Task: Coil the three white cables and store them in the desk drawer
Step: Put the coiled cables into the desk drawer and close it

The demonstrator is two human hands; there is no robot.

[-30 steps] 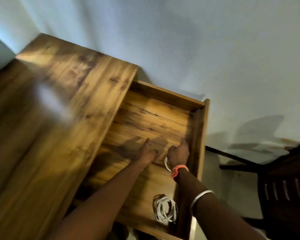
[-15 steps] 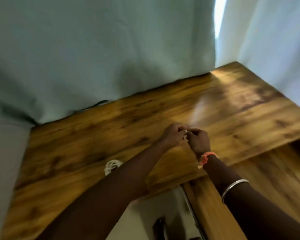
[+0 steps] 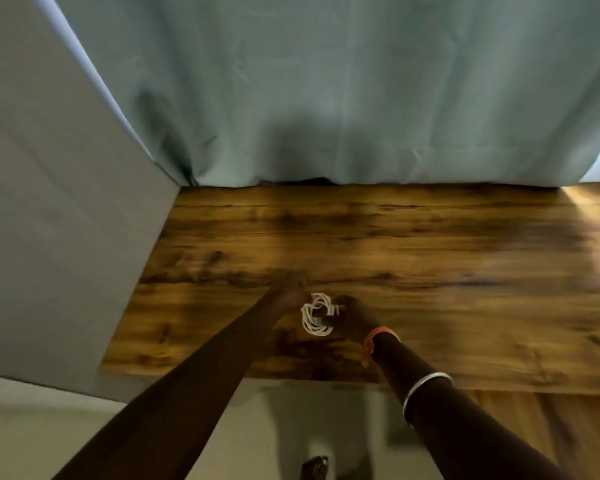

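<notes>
So the view has swung off the open drawer and back to the desk top [image 3: 413,237], and both hands have come to the last white cable [image 3: 316,315], which sits coiled on the desk near its front edge. Right hand [image 3: 355,317] is pinched on the coil's right side. Left hand [image 3: 291,296] touches its left side, but it's too blurry to tell whether those fingers are closed on it

Coiled cable [image 3: 316,315] set on the desk [image 3: 430,244] near its front edge, flanked by the left hand [image 3: 291,295] and right hand [image 3: 355,315], curtain [image 3: 326,88] hung behind the desk, drawer [image 3: 551,420] seen below the desk's front right.
</notes>
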